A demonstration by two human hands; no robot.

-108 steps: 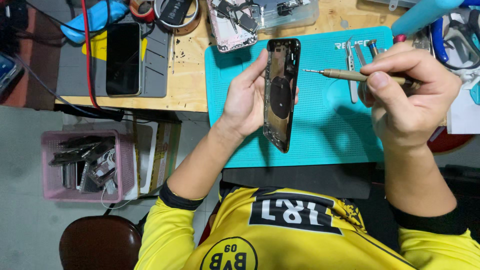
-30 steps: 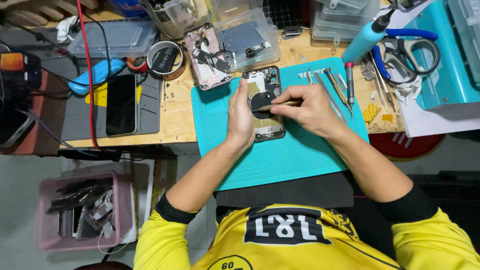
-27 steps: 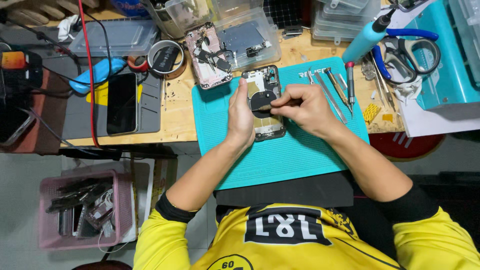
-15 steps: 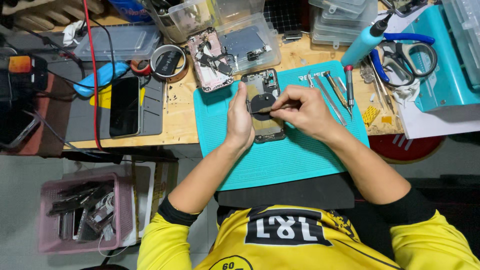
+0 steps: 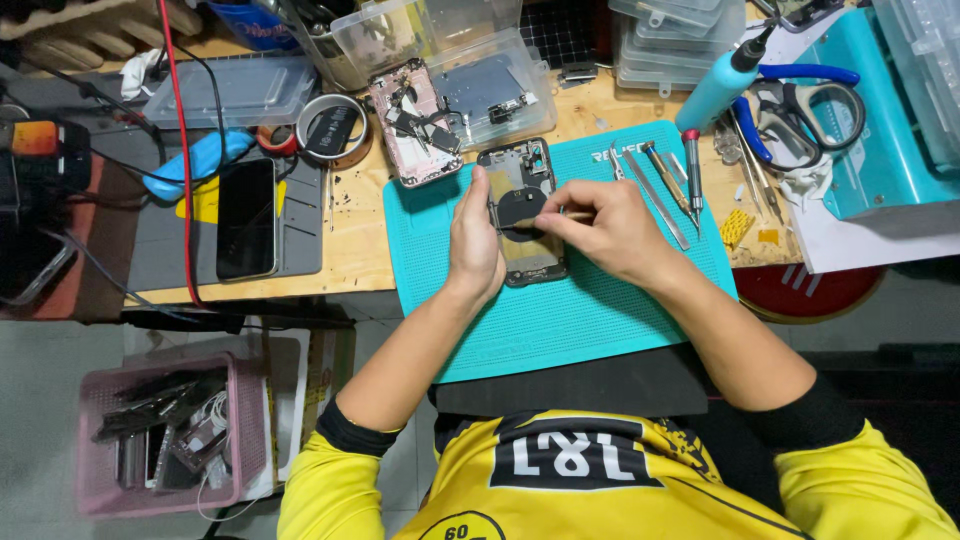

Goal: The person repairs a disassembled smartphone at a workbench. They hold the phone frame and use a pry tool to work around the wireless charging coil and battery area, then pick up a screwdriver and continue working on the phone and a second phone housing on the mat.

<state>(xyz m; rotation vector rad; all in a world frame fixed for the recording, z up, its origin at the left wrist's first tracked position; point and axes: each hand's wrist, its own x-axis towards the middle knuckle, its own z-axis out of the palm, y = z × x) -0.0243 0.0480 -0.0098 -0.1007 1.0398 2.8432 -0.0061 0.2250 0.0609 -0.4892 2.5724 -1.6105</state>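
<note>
Teal mat [image 5: 600, 320], hand-hidden phone housing [image 5: 522, 215]

Wooden bench [image 5: 365, 235] under teal mat [image 5: 600, 310]

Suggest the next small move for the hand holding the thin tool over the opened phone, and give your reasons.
Probably ease the tool tip under the round black coil: the right hand has it at the coil's edge, while the left hand steadies the phone housing on the teal mat.
</note>
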